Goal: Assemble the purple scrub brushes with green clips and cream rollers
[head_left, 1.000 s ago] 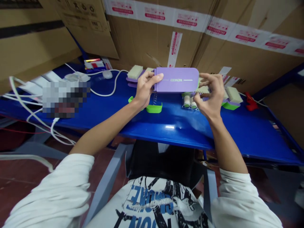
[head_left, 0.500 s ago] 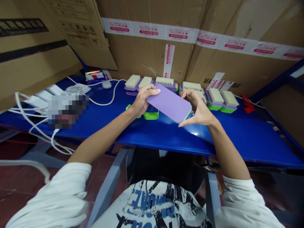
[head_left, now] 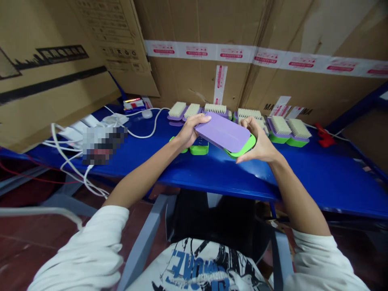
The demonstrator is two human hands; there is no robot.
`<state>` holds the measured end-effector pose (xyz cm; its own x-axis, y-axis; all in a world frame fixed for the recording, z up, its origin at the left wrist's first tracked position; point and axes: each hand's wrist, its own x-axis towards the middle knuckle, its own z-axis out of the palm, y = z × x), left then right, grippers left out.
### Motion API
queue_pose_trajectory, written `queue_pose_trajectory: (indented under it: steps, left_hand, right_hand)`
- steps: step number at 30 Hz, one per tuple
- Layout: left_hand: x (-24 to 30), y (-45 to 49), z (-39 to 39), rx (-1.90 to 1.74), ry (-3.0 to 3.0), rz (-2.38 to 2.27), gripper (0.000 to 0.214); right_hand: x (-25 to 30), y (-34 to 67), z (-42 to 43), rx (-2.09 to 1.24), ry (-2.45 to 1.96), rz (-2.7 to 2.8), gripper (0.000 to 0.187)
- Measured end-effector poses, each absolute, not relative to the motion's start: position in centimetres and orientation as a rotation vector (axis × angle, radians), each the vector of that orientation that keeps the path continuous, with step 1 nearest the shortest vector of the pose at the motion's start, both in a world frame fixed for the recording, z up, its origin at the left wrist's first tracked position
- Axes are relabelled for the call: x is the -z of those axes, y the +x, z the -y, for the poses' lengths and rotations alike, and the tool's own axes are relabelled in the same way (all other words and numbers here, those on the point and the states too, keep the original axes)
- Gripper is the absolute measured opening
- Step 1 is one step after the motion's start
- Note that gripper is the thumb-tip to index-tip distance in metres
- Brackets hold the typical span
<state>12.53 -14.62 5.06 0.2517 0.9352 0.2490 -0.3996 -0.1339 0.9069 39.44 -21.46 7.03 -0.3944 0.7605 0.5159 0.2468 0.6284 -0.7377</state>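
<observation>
Over the blue table, both hands hold a flat purple panel (head_left: 224, 132) with rounded corners, slightly tilted. My left hand (head_left: 193, 128) pinches its left end, thumb on top. At the right end a bright green curved piece (head_left: 246, 147) sticks out from under the panel; my right hand (head_left: 258, 141) grips it between thumb and fingers. The panel's underside is hidden. Below my left hand lie a green end piece (head_left: 199, 150) and another green piece (head_left: 183, 150), partly covered by the hand.
Brushes with cream bristles and purple bodies (head_left: 177, 110) line the back of the table (head_left: 194, 173), some with green ends (head_left: 298, 141). White cables and a blurred device (head_left: 103, 145) lie left. A red object (head_left: 325, 135) sits right. Cardboard (head_left: 194, 81) walls the back.
The green piece at the right end now shows much more beyond the purple panel's edge. My right hand has shifted outward with it. The whole view has moved slightly.
</observation>
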Motion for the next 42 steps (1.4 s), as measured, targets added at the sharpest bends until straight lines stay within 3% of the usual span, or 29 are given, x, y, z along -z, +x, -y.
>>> queue_pose_trajectory:
  steps: [7, 12, 17, 26, 32, 35, 39, 42]
  left_hand:
    - [-5.4, 12.2, 14.5, -1.440, 0.983, -0.666, 0.052]
    - [-5.3, 11.4, 13.5, -1.496, 0.877, -0.699, 0.042]
    - [-5.7, 9.5, 11.5, -1.632, 0.636, -0.623, 0.026]
    - [-6.0, 8.5, 11.3, -1.679, 0.439, -0.530, 0.026]
    - [-6.1, 9.0, 12.0, -1.677, 0.483, -0.565, 0.027]
    - [-6.0, 9.2, 12.0, -1.657, 0.499, -0.585, 0.023]
    - [-5.7, 9.6, 12.0, -1.627, 0.525, -0.589, 0.023]
    - [-5.8, 10.1, 12.4, -1.542, 0.548, -0.610, 0.026]
  right_hand:
    - [-5.7, 37.5, 22.2, -0.395, -0.966, 1.815, 0.095]
    - [-6.1, 38.7, 22.2, -0.344, -0.926, 1.621, 0.075]
    - [-6.6, 40.9, 21.8, -0.082, -0.974, 1.478, 0.087]
    - [-3.3, 36.5, 23.1, 0.581, -1.498, 2.445, 0.097]
    - [-1.6, 35.4, 23.1, 0.554, -1.293, 2.666, 0.095]
    - [-1.8, 35.5, 23.2, 0.529, -1.177, 2.686, 0.103]
    - [-3.2, 36.3, 23.2, 0.383, -1.015, 2.474, 0.119]
    - [-4.0, 37.2, 22.3, 0.212, -0.954, 2.167, 0.107]
